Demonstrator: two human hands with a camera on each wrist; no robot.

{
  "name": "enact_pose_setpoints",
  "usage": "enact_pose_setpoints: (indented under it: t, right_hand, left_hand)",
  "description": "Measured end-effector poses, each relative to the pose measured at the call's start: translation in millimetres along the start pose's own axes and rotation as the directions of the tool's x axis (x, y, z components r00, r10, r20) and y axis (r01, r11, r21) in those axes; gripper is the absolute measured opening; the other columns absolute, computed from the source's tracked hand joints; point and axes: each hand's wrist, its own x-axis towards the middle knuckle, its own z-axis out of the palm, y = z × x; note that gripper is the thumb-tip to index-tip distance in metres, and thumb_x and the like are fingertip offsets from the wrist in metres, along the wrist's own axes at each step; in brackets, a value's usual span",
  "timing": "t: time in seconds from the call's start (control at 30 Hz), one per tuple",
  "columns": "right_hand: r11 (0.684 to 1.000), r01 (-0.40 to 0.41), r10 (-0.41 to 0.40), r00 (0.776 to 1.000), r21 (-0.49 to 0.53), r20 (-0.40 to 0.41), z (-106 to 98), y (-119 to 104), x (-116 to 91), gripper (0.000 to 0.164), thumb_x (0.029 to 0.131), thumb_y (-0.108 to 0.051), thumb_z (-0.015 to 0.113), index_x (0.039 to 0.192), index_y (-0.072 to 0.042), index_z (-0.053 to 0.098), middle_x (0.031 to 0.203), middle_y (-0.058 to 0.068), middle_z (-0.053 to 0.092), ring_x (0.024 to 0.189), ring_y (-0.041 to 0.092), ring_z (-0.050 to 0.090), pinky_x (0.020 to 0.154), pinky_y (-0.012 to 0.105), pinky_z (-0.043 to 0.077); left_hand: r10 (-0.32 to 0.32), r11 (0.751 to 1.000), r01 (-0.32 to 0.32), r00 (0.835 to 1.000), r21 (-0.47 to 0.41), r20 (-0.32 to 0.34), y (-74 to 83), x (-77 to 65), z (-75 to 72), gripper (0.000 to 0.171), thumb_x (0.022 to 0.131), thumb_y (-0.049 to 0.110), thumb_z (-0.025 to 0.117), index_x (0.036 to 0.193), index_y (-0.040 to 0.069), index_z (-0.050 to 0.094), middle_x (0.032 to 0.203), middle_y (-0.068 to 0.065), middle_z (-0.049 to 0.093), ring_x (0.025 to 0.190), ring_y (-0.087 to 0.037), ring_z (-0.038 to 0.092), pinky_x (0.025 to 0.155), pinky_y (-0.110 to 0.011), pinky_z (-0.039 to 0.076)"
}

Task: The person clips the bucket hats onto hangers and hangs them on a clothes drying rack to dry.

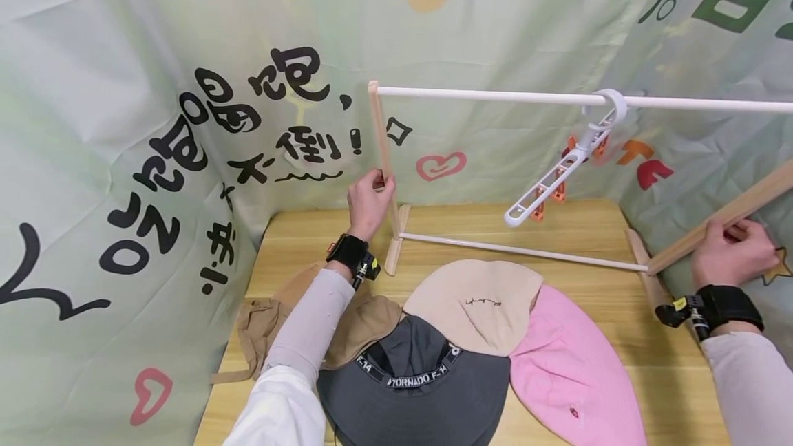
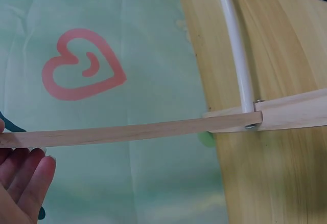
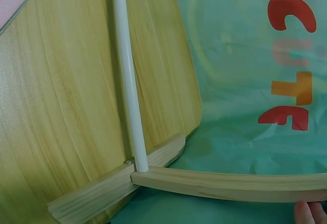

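A small garment rack with wooden side posts and white rods stands at the back of the table. My left hand (image 1: 369,202) pinches its left post (image 1: 380,131) between thumb and fingers, partway up. At the other side my right hand (image 1: 734,253) grips the right post (image 1: 731,214) low down; in the right wrist view only its fingertips (image 3: 305,215) show, at the post's edge. From the white top rod (image 1: 489,96) hangs a white multi-clip hanger (image 1: 557,172) with orange clips, tilted downward. The lower rod (image 2: 236,50) joins the posts near their wooden feet (image 3: 97,193).
Several hats lie in front of the rack: a dark grey cap (image 1: 421,405), a cream hat (image 1: 473,305), a pink hat (image 1: 576,370) and brown ones (image 1: 365,329) partly under my left forearm. Printed cloth (image 1: 186,226) walls in the wooden table (image 1: 576,226).
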Motion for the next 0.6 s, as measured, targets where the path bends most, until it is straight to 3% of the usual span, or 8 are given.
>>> enact_pose_setpoints:
  t: [0.23,0.33,0.5,0.6]
  right_hand:
    - [0.998,0.023,-0.020,0.999,-0.057,0.046,1.7,-0.3,0.5,0.033,0.093,-0.036,0.054,0.120,-0.026,0.070,0.074,-0.035,0.037,0.081,-0.012,0.037,0.081,0.012,0.033]
    - [0.996,0.051,-0.046,0.997,-0.075,0.068,2.5,-1.6,1.2,0.035,0.093,-0.037,0.054,0.121,-0.023,0.070,0.073,-0.035,0.036,0.077,-0.014,0.036,0.077,0.011,0.031]
    - [0.996,0.077,-0.072,0.991,-0.039,0.116,2.9,-4.1,2.2,0.023,0.093,-0.036,0.059,0.113,-0.029,0.069,0.072,-0.035,0.039,0.066,-0.019,0.034,0.069,0.008,0.028]
    - [0.996,0.092,-0.089,0.986,-0.016,0.141,3.9,-4.3,2.0,0.012,0.093,-0.038,0.059,0.103,-0.035,0.065,0.072,-0.037,0.039,0.076,-0.016,0.042,0.082,0.011,0.033]
  left_hand:
    - [-0.003,1.000,0.003,1.000,0.006,-0.009,-5.3,-1.7,-4.9,0.017,0.093,0.028,0.068,0.096,0.012,0.073,0.092,-0.002,0.076,0.082,-0.008,0.069,0.073,-0.025,0.056]
    - [-0.010,1.000,0.010,1.000,0.014,-0.016,-6.5,-2.3,-7.7,0.018,0.093,0.028,0.067,0.096,0.012,0.073,0.092,-0.002,0.076,0.081,-0.008,0.069,0.073,-0.025,0.056]
    - [-0.003,1.000,0.004,0.999,0.022,-0.037,-8.6,-1.8,-12.9,0.018,0.093,0.028,0.067,0.096,0.011,0.073,0.093,-0.003,0.076,0.081,-0.010,0.069,0.074,-0.028,0.056]
    - [-0.005,1.000,0.006,0.999,0.028,-0.040,-11.5,-2.6,-15.9,0.017,0.093,0.027,0.067,0.095,0.011,0.072,0.093,-0.003,0.076,0.081,-0.011,0.070,0.075,-0.029,0.056]
